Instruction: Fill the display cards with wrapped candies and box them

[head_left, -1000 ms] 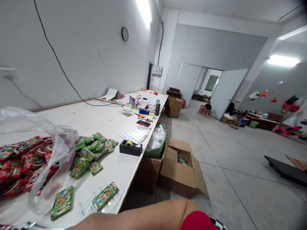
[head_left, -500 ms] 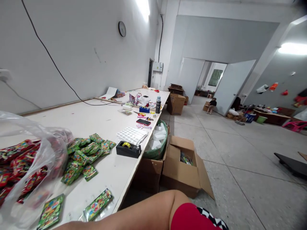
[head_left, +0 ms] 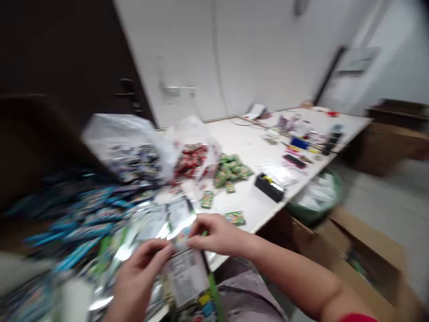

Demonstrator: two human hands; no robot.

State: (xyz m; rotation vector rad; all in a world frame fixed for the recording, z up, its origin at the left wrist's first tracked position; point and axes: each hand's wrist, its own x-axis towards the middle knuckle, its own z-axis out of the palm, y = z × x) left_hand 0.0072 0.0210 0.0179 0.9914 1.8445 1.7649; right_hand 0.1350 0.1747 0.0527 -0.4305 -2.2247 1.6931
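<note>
A glossy printed pouch (head_left: 187,275) is sitting in the person's two hands, to the near left of the black tape dispenser (head_left: 270,187), its pale panel facing up and bright colours showing at its lower end. The left hand (head_left: 140,273) is pinching the pouch's upper edge, thumb and fingers narrow. The right hand (head_left: 214,235) is pinching that edge too, just beside the left, its fingers also narrow; blur is softening the exact grip. Two green packets (head_left: 235,218) are lying loose left of the dispenser, and a heap of green packets (head_left: 232,170) is resting just left of it on the white table (head_left: 231,136). Farther left, red packets (head_left: 192,158) are filling a clear bag, dark packets (head_left: 144,161) are spilling from a white bag (head_left: 110,127), and long blue packets (head_left: 83,223) are sprawling well apart from the dispenser. Beyond it, a phone (head_left: 295,161) is lying near a dark bottle (head_left: 331,144). Right of it, below the table, a green tub (head_left: 300,212) is standing near an open cardboard box (head_left: 375,239)
</note>
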